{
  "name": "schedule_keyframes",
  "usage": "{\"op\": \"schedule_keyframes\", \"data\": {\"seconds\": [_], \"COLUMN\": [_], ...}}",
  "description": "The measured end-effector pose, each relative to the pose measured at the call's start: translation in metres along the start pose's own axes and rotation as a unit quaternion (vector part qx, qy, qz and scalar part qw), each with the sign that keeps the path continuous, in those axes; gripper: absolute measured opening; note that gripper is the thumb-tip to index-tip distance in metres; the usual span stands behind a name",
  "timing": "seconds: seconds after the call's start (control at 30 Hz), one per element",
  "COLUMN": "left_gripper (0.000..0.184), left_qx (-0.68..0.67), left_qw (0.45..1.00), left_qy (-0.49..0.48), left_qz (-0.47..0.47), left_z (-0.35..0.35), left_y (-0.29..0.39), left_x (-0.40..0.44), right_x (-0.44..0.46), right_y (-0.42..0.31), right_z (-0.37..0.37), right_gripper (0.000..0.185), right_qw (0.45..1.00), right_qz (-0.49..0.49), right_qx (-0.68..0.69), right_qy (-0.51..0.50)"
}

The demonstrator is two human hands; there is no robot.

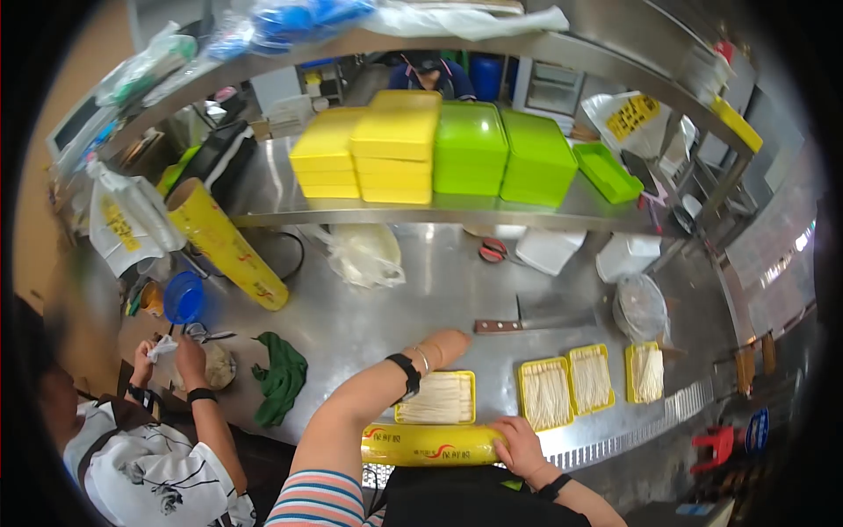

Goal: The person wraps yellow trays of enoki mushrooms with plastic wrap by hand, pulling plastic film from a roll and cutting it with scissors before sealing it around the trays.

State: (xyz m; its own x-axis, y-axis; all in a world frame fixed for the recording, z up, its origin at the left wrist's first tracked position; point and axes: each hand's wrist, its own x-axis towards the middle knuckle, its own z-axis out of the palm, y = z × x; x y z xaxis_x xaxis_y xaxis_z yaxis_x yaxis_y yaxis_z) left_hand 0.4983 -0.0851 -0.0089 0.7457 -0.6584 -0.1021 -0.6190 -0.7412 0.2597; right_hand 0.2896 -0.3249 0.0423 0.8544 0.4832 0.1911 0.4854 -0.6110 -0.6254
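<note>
A large yellow roll of cling film (428, 445) lies along the near edge, against my body. My right hand (522, 448) is closed round its right end. My left arm reaches over the roll and across the left side of a yellow tray (435, 398) filled with thin white strips, perhaps enoki mushrooms. Just beyond that tray's far edge, my left hand (446, 349) is curled with its fingers turned down, and what they hold is hidden. Three similar filled trays stand to the right: one (546, 393), another (590, 379) touching it, and a third (645, 373) apart.
A cleaver (527, 326) lies beyond the trays, near red-handled scissors (493, 251). Another film roll (228, 246) leans on the left. Yellow boxes (395, 145) and green boxes (540, 158) fill the shelf. A co-worker's hands (189, 358) work at left, beside a green cloth (279, 376).
</note>
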Motion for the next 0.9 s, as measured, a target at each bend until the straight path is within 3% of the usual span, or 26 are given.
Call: {"op": "schedule_keyframes", "data": {"seconds": [0.07,0.13,0.17,0.23,0.37,0.43,0.53,0.6,0.63,0.67,0.77,0.9], "left_gripper": [0.009,0.004,0.004,0.008,0.013,0.016,0.013,0.014,0.016,0.016,0.016,0.017], "left_qx": [-0.069,-0.284,-0.278,-0.442,-0.448,-0.288,-0.314,-0.271,-0.239,-0.286,-0.302,-0.354], "left_qw": [0.996,0.946,0.946,0.868,0.833,0.9,0.873,0.878,0.878,0.84,0.798,0.734], "left_qy": [0.047,0.145,0.158,0.195,0.277,0.26,0.238,0.185,0.114,0.085,0.074,0.022], "left_qz": [-0.043,-0.051,-0.061,-0.115,-0.171,-0.197,-0.288,-0.349,-0.399,-0.453,-0.516,-0.579], "left_z": [-0.023,-0.061,-0.072,-0.083,-0.101,-0.088,-0.06,-0.017,0.0,0.025,0.105,0.148], "left_y": [0.001,0.018,0.024,0.04,0.079,0.089,0.116,0.131,0.139,0.144,0.148,0.168], "left_x": [-0.017,-0.054,-0.072,-0.114,-0.211,-0.265,-0.338,-0.383,-0.399,-0.414,-0.448,-0.465], "right_x": [0.001,0.002,0.002,0.006,0.008,0.009,0.013,0.016,0.016,0.016,0.015,0.015], "right_y": [0.001,0.003,0.005,0.004,0.015,0.023,0.024,0.01,0.014,0.022,0.025,0.016], "right_z": [-0.002,-0.001,0.0,-0.003,-0.002,0.001,-0.002,-0.013,-0.014,-0.011,-0.009,-0.012], "right_gripper": [0.032,0.031,0.031,0.03,0.03,0.03,0.03,0.03,0.03,0.031,0.031,0.029], "right_qw": [1.0,1.0,1.0,0.999,0.998,0.997,0.994,0.993,0.992,0.991,0.991,0.988], "right_qz": [0.008,-0.013,-0.011,-0.005,-0.021,-0.036,-0.039,-0.021,-0.02,-0.02,-0.01,0.01], "right_qx": [-0.002,0.0,-0.002,0.01,0.026,0.025,0.034,0.059,0.059,0.067,0.08,0.093], "right_qy": [-0.011,-0.016,-0.02,-0.032,-0.062,-0.068,-0.092,-0.104,-0.112,-0.11,-0.11,-0.126]}}
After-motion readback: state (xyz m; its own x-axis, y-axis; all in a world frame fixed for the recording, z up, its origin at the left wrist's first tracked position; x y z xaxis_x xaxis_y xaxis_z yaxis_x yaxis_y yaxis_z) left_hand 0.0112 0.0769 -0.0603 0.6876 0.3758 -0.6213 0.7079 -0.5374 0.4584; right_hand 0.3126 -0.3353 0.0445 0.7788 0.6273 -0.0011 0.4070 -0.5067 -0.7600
